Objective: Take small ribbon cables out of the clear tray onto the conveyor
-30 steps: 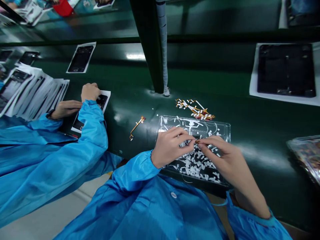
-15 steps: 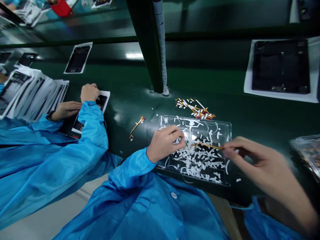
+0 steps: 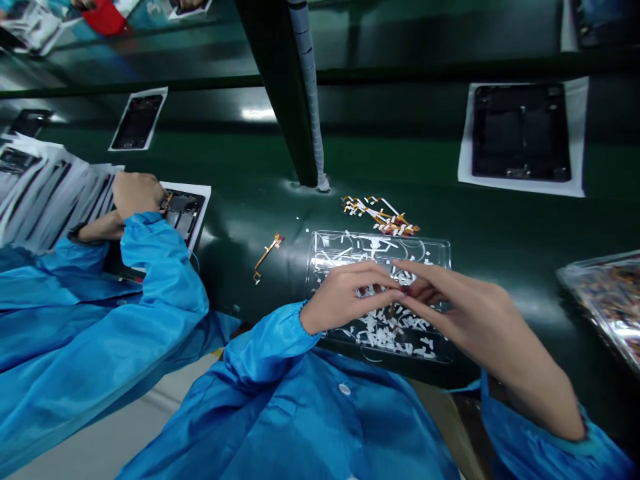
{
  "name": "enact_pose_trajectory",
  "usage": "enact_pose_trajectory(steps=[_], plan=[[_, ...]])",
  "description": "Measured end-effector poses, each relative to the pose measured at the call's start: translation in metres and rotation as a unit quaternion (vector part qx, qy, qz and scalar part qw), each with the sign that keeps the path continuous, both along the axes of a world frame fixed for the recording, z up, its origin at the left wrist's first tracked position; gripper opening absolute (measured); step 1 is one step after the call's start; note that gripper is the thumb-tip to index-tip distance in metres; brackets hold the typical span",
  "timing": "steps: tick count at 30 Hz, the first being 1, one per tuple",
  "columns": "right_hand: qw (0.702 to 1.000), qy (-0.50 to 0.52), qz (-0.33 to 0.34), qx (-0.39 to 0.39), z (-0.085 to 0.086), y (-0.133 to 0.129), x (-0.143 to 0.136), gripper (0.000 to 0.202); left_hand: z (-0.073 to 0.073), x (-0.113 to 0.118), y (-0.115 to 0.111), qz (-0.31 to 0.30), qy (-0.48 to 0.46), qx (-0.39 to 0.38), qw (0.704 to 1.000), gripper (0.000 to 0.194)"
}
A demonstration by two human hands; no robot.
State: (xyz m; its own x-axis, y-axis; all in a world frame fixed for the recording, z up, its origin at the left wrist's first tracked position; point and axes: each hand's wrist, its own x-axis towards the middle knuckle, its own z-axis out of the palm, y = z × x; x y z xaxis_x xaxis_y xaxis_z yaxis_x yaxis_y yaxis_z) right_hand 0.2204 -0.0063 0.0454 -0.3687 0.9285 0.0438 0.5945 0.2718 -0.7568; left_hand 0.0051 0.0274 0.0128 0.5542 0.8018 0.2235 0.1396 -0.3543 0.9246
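Note:
Over a clear plastic tray [image 3: 445, 257] of white scraps, my left hand [image 3: 353, 293] and my right hand [image 3: 460, 307] meet at their fingertips. Both hands are pinched around a small dark piece [image 3: 404, 290], probably the end of a flex cable; the fingers hide most of it. A pile of orange flex cables with white tabs [image 3: 383, 217] lies just behind the tray. One single orange flex cable [image 3: 267, 259] rests on the green table left of the tray.
At the left, a co-worker's hands [image 3: 137, 193] work over a device panel [image 3: 186, 210] beside stacked papered panels [image 3: 55, 193]. A post [image 3: 287, 100] stands behind the tray. Another panel [image 3: 523, 133] lies back right; a tray of cables [image 3: 613, 293] sits far right.
My right hand has moved left to meet my left hand, and the cable stretched between them is now mostly hidden. The co-worker's hands have shifted left, uncovering more of the panel.

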Motion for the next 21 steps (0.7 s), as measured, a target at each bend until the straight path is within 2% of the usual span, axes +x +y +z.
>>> enact_pose_trajectory(steps=[5,9,12,14,17,21], plan=[[0.996,-0.034,0.003,0.077,0.002,-0.002,-0.003,0.039,-0.006,0.0,-0.002,0.088,-0.003,-0.021,0.996,0.012],[0.993,-0.058,-0.017,0.102,0.004,-0.005,-0.001,0.043,-0.006,0.004,-0.005,0.1,0.009,0.025,0.995,0.01],[0.991,-0.079,-0.029,0.102,0.001,-0.004,0.0,0.032,-0.008,0.009,-0.006,0.113,0.011,0.033,0.993,0.009],[0.989,-0.099,-0.03,0.107,-0.003,-0.004,0.0,0.02,-0.01,0.011,-0.007,0.122,0.014,0.015,0.992,0.009],[0.977,-0.139,-0.026,0.162,-0.01,-0.004,-0.004,0.011,-0.012,0.012,-0.006,0.122,0.009,-0.028,0.992,0.012],[0.938,-0.216,-0.054,0.267,-0.018,-0.005,-0.014,0.006,-0.011,0.013,-0.006,0.115,-0.02,-0.13,0.985,0.013]])
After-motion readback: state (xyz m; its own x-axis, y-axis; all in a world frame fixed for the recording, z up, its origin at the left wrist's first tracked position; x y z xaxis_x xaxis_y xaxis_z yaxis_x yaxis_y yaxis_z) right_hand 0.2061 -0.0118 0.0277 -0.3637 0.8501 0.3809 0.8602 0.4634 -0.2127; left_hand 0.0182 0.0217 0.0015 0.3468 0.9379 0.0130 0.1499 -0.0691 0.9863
